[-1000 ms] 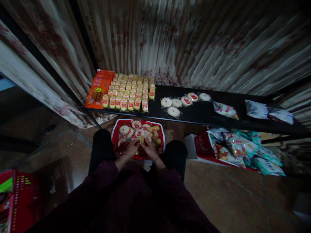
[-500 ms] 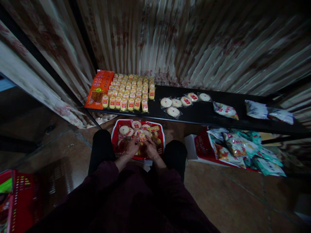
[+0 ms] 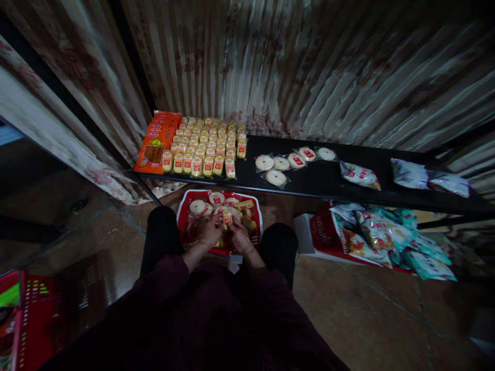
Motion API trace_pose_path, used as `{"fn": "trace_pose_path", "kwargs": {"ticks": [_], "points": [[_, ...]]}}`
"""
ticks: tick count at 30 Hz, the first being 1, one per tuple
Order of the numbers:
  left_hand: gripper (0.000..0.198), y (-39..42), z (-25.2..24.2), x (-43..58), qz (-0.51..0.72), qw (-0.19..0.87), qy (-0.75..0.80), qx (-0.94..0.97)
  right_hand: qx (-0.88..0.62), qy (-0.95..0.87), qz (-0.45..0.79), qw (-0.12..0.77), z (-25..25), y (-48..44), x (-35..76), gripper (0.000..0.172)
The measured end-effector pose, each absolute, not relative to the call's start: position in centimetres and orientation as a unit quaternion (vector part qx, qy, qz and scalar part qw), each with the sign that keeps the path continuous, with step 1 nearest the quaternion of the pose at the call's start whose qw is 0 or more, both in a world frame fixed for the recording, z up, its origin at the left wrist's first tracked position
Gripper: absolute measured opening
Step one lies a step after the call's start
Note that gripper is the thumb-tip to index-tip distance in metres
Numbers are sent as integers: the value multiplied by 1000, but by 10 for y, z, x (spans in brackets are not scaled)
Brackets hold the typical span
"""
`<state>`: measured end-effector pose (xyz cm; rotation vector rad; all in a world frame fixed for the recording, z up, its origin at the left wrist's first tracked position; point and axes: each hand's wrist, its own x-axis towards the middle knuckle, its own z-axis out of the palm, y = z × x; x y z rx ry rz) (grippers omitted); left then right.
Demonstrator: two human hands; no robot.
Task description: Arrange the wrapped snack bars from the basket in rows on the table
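Between my knees stands a red basket (image 3: 188,198) of wrapped round and oblong cakes. Over it, my left hand (image 3: 211,231) and my right hand (image 3: 240,236) pinch a small yellow wrapped cake (image 3: 227,217) with a red label from its two sides. The cake is upright, its label towards me. Round wrapped cakes (image 3: 197,206) lie in the basket just beyond my fingers. On the black shelf (image 3: 247,178) in front, similar yellow wrapped cakes (image 3: 208,166) stand in close rows beside an orange packet (image 3: 157,144).
Flat round wrapped cakes (image 3: 276,178) lie along the middle of the shelf, with bags (image 3: 359,175) farther right. Below stands another red basket (image 3: 324,229) of snack bags. A further red basket (image 3: 38,319) is at lower left. A pleated curtain (image 3: 247,62) hangs behind.
Both hands keep hold of the yellow cake over the basket, which has shifted very slightly. The shelf rows look the same.
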<state>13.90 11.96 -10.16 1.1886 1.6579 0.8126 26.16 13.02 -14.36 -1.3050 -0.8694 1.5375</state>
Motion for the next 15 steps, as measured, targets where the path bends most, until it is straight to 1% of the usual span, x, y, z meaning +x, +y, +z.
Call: {"fn": "trace_pose_path", "kwargs": {"ticks": [4, 10, 15], "points": [[46, 122, -99, 139, 338, 451, 671, 483, -509, -327, 668, 432, -134, 130, 261, 52], [44, 126, -101, 138, 350, 458, 658, 484, -491, -287, 669, 478, -129, 129, 259, 56], [39, 125, -97, 139, 359, 464, 661, 468, -475, -273, 687, 477, -127, 130, 261, 58]]}}
